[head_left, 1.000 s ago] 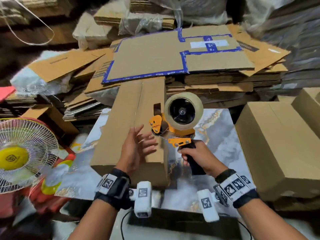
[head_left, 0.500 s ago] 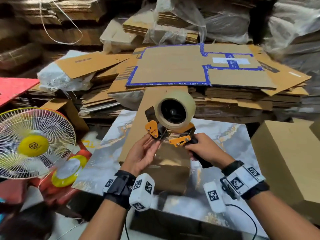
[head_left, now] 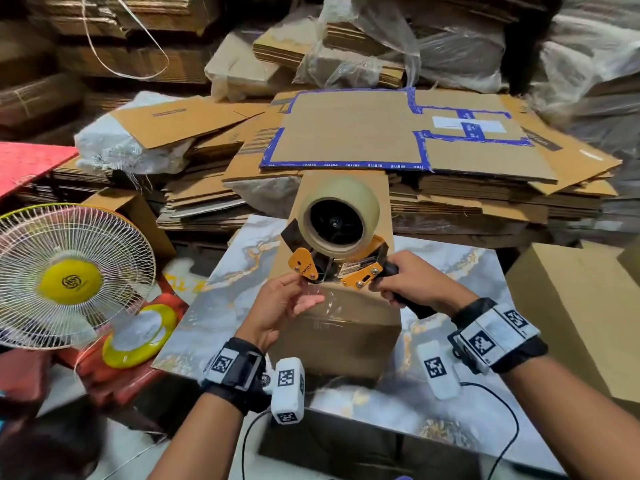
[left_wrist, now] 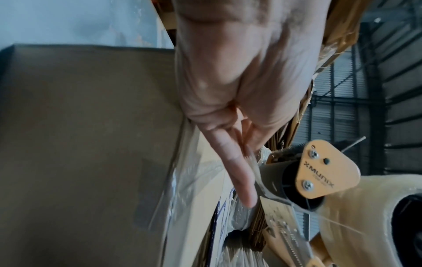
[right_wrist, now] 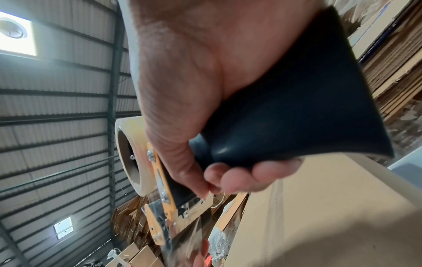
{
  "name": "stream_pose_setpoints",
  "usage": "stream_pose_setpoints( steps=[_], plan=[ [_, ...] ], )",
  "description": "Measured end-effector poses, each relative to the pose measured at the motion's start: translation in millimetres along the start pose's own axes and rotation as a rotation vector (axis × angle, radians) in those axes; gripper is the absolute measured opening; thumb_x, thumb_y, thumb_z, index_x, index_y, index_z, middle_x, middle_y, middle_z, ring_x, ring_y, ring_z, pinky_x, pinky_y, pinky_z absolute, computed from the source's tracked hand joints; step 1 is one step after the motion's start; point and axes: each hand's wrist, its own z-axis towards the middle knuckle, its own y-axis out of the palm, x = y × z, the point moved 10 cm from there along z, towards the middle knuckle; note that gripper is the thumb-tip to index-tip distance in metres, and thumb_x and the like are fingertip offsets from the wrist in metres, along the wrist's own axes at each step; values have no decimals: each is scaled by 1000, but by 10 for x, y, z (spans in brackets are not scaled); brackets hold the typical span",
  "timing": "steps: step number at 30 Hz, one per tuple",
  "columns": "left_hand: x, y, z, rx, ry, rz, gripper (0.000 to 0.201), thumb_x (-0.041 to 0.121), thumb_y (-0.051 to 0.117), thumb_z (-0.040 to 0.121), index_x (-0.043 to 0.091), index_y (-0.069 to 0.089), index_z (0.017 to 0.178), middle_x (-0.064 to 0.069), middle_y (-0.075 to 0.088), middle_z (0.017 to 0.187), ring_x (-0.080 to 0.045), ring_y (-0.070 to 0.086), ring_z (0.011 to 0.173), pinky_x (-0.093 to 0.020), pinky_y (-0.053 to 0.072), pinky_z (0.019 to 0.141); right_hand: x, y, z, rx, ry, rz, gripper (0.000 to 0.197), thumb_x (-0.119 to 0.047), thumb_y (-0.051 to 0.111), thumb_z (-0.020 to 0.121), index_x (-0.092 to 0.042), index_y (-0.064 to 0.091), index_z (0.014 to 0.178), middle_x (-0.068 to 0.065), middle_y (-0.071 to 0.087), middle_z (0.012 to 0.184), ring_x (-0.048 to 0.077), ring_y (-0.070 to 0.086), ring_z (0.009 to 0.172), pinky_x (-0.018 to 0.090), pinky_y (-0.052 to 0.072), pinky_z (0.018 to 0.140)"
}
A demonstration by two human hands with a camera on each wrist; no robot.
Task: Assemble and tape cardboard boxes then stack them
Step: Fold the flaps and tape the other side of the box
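Note:
A long brown cardboard box (head_left: 346, 334) lies on the marble-patterned table (head_left: 221, 306), its near end facing me. Above that end my right hand (head_left: 415, 285) grips the black handle (right_wrist: 297, 117) of an orange tape dispenser (head_left: 360, 277), which carries a roll of clear tape (head_left: 341, 216). My left hand (head_left: 294, 299) is just left of the dispenser's mouth and pinches the free end of the clear tape (head_left: 323, 299), drawn out over the box's near top edge. In the left wrist view the tape strip (left_wrist: 269, 191) runs from the roller along my fingers (left_wrist: 237, 173).
Piles of flat cardboard (head_left: 346, 140), one sheet edged in blue tape, rise behind the table. An assembled box (head_left: 581, 313) stands at the right. A white fan (head_left: 69, 278) and a yellow disc (head_left: 138, 336) sit at the left. Cables hang off the table's near edge.
My right hand brought the dispenser toward the box's near end. My left hand left the box top and took the tape's free end at the dispenser's mouth.

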Motion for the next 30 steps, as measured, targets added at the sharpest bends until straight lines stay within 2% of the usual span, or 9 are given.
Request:
stream_pose_setpoints(
  steps=[1,5,9,13,19,22,24,28,30],
  plan=[
    [7,-23,-3,-7,-5,46,41,-8,50,99,9,77,74,-26,71,95,-23,76,75,-20,59,62,-12,18,11,-3,0,-8,13,-5,70,88,-3,62,77,10,59,59,25,55,54,31,45,52],
    [39,-171,1,-4,-23,171,19,-1,54,100,-4,69,89,-23,75,93,-24,77,74,-18,59,58,-93,103,46,-17,-8,-58,18,-4,70,86,-8,61,71,9,58,56,26,55,53,35,45,57],
    [130,-390,-13,21,-27,304,20,-1,55,100,-7,68,86,-25,73,84,-24,75,66,-19,58,54,-212,237,45,-46,-45,-103,25,-5,69,87,-11,58,65,6,56,53,23,53,50,29,44,53],
    [234,-572,-79,8,-15,477,26,2,53,101,-4,65,79,-18,70,68,-18,69,52,-18,51,47,-281,378,94,-66,-96,-181,32,-10,70,87,-14,55,59,4,57,50,20,53,48,31,45,57],
    [404,-1098,-127,-39,12,667,26,18,61,101,-3,64,84,-18,66,67,-19,63,49,-20,44,46,-176,418,142,-37,-89,-346,29,-18,75,84,-9,56,64,3,61,52,13,54,46,26,42,53],
    [417,-1230,-79,-85,7,808,28,23,62,101,2,64,83,-13,64,66,-20,63,52,-20,40,46,-187,525,171,-12,-89,-454,31,-21,74,82,-16,51,62,-4,53,51,8,46,45,28,36,52],
    [408,-1317,-26,-85,20,860,29,25,64,100,2,64,82,-10,61,65,-18,59,53,-21,38,47,-186,620,191,-9,-89,-453,30,-21,74,81,-17,51,62,-7,49,48,5,45,42,27,37,50],
    [321,-1468,51,-84,26,840,39,29,66,99,-7,61,85,-13,54,69,-18,53,56,-21,36,49,-141,701,232,-14,-82,-425,23,-24,75,79,-10,60,68,1,60,55,15,54,49,40,49,56],
    [267,-1475,90,-93,23,818,37,28,65,99,-5,61,83,-15,53,72,-17,51,56,-21,35,50,-112,703,255,-15,-75,-436,25,-27,76,80,-9,61,69,2,59,58,17,55,52,38,48,56]
  ],
)
